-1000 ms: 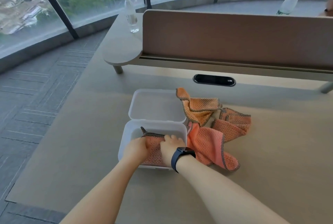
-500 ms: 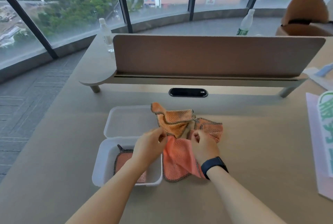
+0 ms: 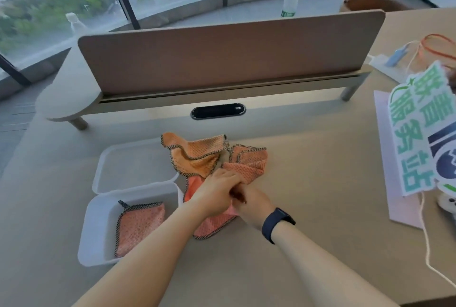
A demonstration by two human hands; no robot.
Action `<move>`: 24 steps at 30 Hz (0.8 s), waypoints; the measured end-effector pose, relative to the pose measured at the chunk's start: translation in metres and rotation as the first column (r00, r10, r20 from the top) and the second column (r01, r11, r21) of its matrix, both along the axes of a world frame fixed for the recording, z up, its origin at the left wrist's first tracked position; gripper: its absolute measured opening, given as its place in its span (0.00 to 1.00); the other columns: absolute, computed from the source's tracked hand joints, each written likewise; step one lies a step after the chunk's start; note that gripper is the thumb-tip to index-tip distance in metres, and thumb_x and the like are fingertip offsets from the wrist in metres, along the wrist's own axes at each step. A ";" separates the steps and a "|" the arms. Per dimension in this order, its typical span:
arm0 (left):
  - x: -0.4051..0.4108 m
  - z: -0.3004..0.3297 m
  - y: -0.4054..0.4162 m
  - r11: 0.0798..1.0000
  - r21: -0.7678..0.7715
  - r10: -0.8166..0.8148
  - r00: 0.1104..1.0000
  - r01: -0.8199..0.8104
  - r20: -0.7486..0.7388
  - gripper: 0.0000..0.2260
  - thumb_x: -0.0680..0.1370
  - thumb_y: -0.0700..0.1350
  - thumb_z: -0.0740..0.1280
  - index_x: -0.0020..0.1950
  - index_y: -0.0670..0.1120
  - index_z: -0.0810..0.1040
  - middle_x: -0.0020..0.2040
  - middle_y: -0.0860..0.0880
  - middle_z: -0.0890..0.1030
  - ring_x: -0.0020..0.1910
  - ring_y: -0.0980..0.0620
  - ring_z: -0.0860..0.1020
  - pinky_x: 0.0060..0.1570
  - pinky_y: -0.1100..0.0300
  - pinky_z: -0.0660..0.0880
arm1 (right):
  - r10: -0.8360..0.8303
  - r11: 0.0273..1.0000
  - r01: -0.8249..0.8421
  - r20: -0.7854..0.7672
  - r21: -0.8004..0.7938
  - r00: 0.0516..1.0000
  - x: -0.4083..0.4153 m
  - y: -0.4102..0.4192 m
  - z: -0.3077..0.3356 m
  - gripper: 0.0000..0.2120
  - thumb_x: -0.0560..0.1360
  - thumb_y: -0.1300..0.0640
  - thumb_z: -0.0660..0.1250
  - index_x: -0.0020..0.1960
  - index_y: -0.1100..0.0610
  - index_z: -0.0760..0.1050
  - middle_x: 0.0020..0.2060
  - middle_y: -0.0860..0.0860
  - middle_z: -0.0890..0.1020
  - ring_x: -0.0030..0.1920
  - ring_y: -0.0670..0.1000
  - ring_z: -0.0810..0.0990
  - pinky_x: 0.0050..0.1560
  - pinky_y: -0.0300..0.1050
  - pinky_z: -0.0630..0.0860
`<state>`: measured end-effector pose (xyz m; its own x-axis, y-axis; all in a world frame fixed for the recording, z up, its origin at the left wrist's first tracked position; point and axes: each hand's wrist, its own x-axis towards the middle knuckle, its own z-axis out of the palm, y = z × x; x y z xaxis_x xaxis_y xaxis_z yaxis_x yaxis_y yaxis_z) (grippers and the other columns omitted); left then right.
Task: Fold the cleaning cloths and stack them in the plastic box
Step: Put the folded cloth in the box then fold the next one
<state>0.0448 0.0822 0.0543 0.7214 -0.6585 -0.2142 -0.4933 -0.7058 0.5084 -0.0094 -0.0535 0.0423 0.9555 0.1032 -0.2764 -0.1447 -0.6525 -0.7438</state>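
Both hands are meeting over the loose pile of cleaning cloths. The left hand (image 3: pixel 217 193) is crossing over the right hand (image 3: pixel 251 201), and the two are bunching the salmon-pink cloth (image 3: pixel 214 226) between them; each grip is curling closed on that cloth, though the fingertips themselves are hidden under the knuckles. A dark watch (image 3: pixel 276 224) is sitting on the right wrist.

Just beyond the grip, an orange cloth (image 3: pixel 195 153) is lying crumpled on the surface (image 3: pixel 320 208), and a second pinkish cloth (image 3: pixel 249 161) is lying rumpled beside it, touching the held one. To the left of the grip, the plastic box (image 3: pixel 98 227) is standing open, with one folded cloth (image 3: pixel 139 225) lying flat inside it toward its right side. The box's lid (image 3: pixel 130 166) is lying flat behind the box.

Well beyond the grip, a brown divider panel (image 3: pixel 222 59) is standing across the surface. Far to the right, a printed sign (image 3: pixel 414 131) with green characters is lying near the edge.
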 end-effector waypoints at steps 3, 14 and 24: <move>0.009 0.014 -0.011 0.993 0.088 -0.076 0.997 0.075 0.009 0.18 0.69 0.34 0.58 0.51 0.52 0.75 0.54 0.56 0.76 0.63 0.48 0.67 0.61 0.46 0.68 | 0.044 0.991 -0.049 0.040 0.128 0.998 -0.006 -0.019 0.012 0.08 0.75 0.59 0.62 0.52 0.52 0.76 0.41 0.45 0.80 0.40 0.49 0.78 0.39 0.41 0.71; 0.018 0.049 -0.024 0.995 -0.005 -0.096 0.995 0.095 -0.030 0.05 0.69 0.44 0.63 0.34 0.45 0.70 0.38 0.50 0.77 0.42 0.53 0.74 0.42 0.52 0.74 | 0.027 0.997 -0.026 -0.021 0.075 0.999 -0.018 -0.080 0.026 0.07 0.73 0.56 0.70 0.49 0.56 0.80 0.39 0.45 0.79 0.40 0.47 0.76 0.45 0.41 0.73; 0.023 0.080 -0.030 0.971 -0.173 0.139 0.980 -0.163 -0.144 0.10 0.70 0.40 0.72 0.44 0.48 0.72 0.37 0.55 0.74 0.34 0.58 0.70 0.37 0.62 0.68 | -0.210 0.978 0.210 0.043 0.017 0.977 -0.012 -0.124 0.031 0.04 0.74 0.60 0.65 0.43 0.52 0.73 0.36 0.49 0.80 0.39 0.54 0.77 0.43 0.50 0.74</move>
<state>0.0682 0.0525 0.1340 0.7893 -0.5811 -0.1986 -0.3095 -0.6558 0.6886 -0.0216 -0.1771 0.0729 0.9674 -0.0980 -0.2337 -0.2446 -0.6020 -0.7601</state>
